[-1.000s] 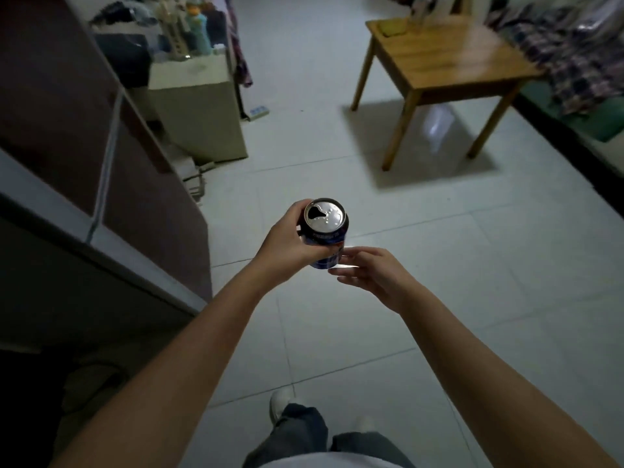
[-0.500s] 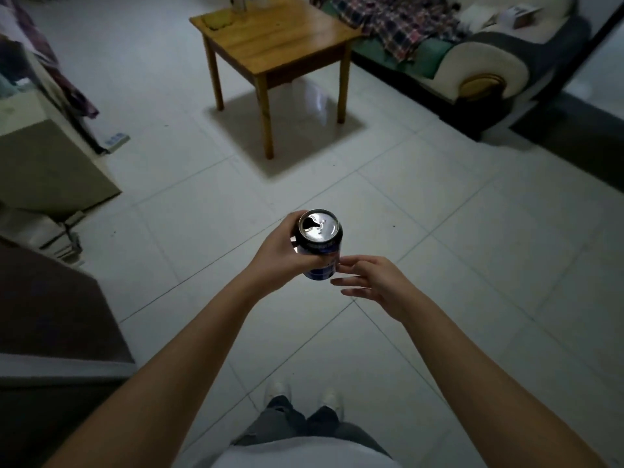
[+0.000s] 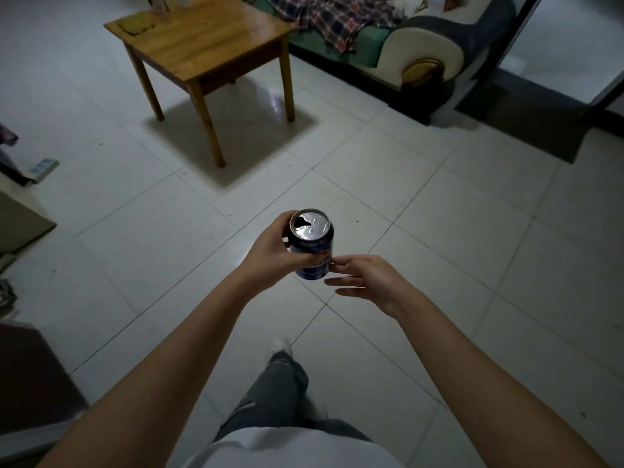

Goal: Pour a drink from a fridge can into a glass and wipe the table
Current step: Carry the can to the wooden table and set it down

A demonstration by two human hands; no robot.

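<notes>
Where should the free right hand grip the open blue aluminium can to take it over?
Probably the lower wall of the blue aluminium can, from its right side: the left hand wraps the left and upper wall, the can is upright and open, and the right hand is open beside it.

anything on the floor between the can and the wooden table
Nothing: in the head view only bare white tile floor lies between the can, held in the left hand, and the wooden table.

A dark blue drink can with a silver top, its mouth open, stands upright in mid-air above the tiled floor; the wooden table waits well beyond it; a yellow-green cloth lies at the table's far left corner.
</notes>
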